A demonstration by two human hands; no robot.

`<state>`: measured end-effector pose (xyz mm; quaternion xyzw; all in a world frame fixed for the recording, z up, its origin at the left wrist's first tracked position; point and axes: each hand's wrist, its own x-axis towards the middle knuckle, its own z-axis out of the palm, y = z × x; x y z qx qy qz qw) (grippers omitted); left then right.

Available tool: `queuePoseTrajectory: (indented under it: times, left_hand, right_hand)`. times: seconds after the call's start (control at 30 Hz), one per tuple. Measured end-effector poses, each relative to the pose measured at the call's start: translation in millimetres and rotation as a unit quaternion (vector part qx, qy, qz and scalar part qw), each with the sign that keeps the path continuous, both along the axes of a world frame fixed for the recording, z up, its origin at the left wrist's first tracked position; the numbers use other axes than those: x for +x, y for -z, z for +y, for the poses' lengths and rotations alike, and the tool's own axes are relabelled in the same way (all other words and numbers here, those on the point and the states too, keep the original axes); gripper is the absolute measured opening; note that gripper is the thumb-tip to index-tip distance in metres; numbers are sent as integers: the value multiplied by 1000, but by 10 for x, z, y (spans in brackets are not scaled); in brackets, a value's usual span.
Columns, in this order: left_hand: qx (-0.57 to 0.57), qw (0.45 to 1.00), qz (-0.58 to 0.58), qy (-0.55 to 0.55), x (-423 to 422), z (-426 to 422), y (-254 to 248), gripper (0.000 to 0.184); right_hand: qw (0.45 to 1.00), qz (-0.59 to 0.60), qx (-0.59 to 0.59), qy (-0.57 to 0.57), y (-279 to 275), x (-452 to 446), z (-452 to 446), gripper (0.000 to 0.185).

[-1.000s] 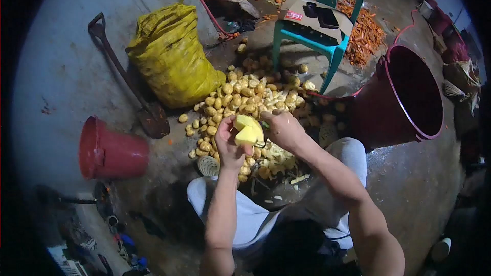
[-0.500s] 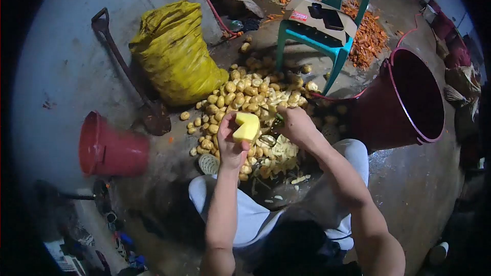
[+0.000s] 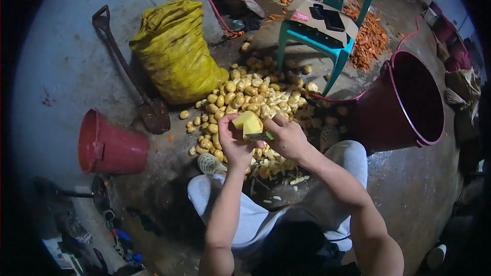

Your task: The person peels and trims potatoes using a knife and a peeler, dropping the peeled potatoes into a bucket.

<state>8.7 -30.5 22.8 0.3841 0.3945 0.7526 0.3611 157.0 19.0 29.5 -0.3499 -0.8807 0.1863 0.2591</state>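
Observation:
My left hand (image 3: pixel 236 145) is wrapped round a mostly peeled, pale yellow potato (image 3: pixel 249 123) with flat cut faces; some brown skin shows on its right side. My right hand (image 3: pixel 290 139) grips a knife (image 3: pixel 257 136) with a dark blade and a bit of green at the handle. The blade lies across the potato's lower near side, touching it or just in front. Beyond both hands spreads a heap of unpeeled potatoes (image 3: pixel 240 97). Pale peelings (image 3: pixel 273 166) lie on the floor below my hands, partly hidden by them.
A yellow sack (image 3: pixel 176 53) and a shovel (image 3: pixel 123 59) lean at the wall. A red bucket (image 3: pixel 120 145) lies tilted at left, a large maroon tub (image 3: pixel 368 115) at right. A green chair (image 3: pixel 335 64) holds cardboard (image 3: pixel 302 7) and a phone; carrots (image 3: pixel 371 41) are heaped behind.
My right hand has moved left and down, bringing the knife from beyond the potato to its near side. The potato has turned in my left hand and shifted slightly right.

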Motion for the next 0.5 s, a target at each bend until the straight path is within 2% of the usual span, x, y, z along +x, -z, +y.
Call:
queuePoseTrajectory:
  times: [0.17, 0.27, 0.37, 0.5]
  left_hand:
    - [14, 999, 45, 13, -45, 19, 36, 79]
    - [-27, 999, 38, 23, 3, -20, -113, 80]
    - [-41, 998, 39, 34, -6, -37, -93, 71]
    - [-3, 999, 28, 35, -26, -39, -17, 74]
  right_hand:
    - [999, 11, 7, 34, -20, 16, 28, 35]
    - [999, 24, 2, 47, -55, 38, 38, 33]
    - [998, 14, 26, 47, -69, 43, 23, 31]
    - [997, 20, 54, 49, -91, 44, -6, 29]
